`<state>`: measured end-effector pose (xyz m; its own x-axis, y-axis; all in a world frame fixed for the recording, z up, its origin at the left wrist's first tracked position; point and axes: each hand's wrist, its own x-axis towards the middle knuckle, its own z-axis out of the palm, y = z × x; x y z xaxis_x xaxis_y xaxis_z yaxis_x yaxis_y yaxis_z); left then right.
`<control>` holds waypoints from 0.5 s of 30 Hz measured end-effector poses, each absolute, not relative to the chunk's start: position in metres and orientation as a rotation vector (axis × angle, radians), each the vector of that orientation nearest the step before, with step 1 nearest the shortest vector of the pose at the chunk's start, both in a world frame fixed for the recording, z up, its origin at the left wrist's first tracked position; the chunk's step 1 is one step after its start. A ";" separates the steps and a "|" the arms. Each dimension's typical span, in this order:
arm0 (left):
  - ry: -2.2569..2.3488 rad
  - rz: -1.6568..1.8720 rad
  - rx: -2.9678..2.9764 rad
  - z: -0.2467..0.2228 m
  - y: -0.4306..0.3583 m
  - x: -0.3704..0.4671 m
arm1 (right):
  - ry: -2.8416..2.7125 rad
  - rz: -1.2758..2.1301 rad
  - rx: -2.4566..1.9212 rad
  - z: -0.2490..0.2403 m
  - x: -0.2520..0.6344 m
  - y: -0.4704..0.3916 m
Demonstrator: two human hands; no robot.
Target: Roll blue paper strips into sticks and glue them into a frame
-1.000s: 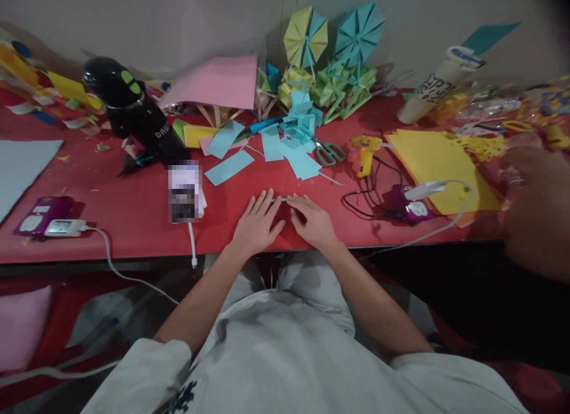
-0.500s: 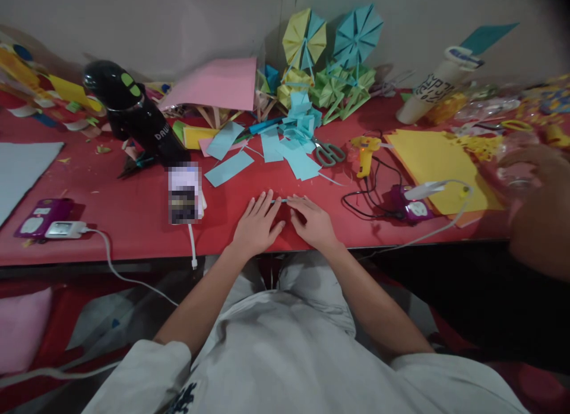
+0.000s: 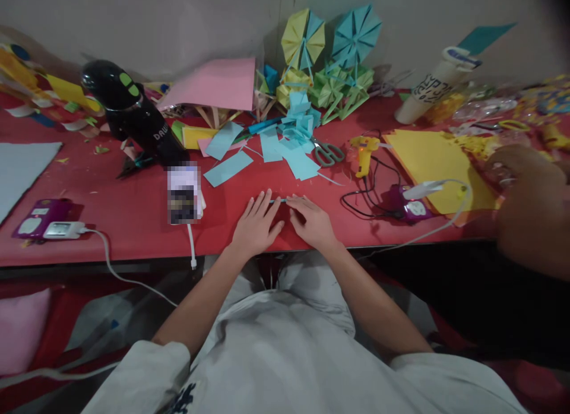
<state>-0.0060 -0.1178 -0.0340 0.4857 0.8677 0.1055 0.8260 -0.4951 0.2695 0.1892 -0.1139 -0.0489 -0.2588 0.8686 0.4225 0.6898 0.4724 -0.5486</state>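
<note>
My left hand (image 3: 256, 225) lies palm down near the table's front edge, its fingers stretched out and slightly apart. Opposite it, my right hand (image 3: 313, 222) also rests palm down with fingers extended toward the left. A thin blue paper roll or strip (image 3: 279, 201) shows in the gap between the fingertips; its ends run under both hands and are hidden. Neither hand is closed around it. Beyond the hands lie loose blue paper pieces (image 3: 229, 167) and a pair of scissors (image 3: 328, 153).
A yellow glue gun (image 3: 366, 155) with a black cord stands right of the scissors, near yellow paper sheets (image 3: 431, 164). On the left are a black bottle (image 3: 142, 117) and a phone (image 3: 183, 194). Folded paper umbrellas (image 3: 356, 37) stand behind. Another person's arm (image 3: 534, 212) reaches in from the right.
My hands and the thin blue paper hold almost the same place. The other person's hand and arm at the right have shifted slightly left.
</note>
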 end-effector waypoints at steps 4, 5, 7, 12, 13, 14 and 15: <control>1.482 0.321 2.531 -0.033 -0.118 -0.005 | -2.028 0.344 -1.295 -0.049 0.189 -0.114; 1.487 0.316 2.529 -0.033 -0.118 -0.005 | -2.029 0.343 -1.294 -0.049 0.189 -0.114; 1.495 0.325 2.527 -0.033 -0.118 -0.005 | -2.031 0.340 -1.294 -0.048 0.189 -0.114; 1.508 0.400 2.523 -0.036 -0.120 -0.005 | -2.032 0.359 -1.314 -0.047 0.189 -0.114; 1.506 0.406 2.523 -0.036 -0.120 -0.005 | -2.032 0.361 -1.317 -0.047 0.189 -0.114; 1.499 0.406 2.525 -0.036 -0.120 -0.005 | -2.031 0.362 -1.317 -0.048 0.189 -0.114; 1.486 0.401 2.530 -0.035 -0.120 -0.005 | -2.032 0.363 -1.317 -0.048 0.189 -0.114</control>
<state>-0.0054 -0.1199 -0.0352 0.4640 0.8747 0.1397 0.8262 -0.4843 0.2878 0.1892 -0.1141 -0.0479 -0.2573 0.8846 0.3890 0.6952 0.4490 -0.5614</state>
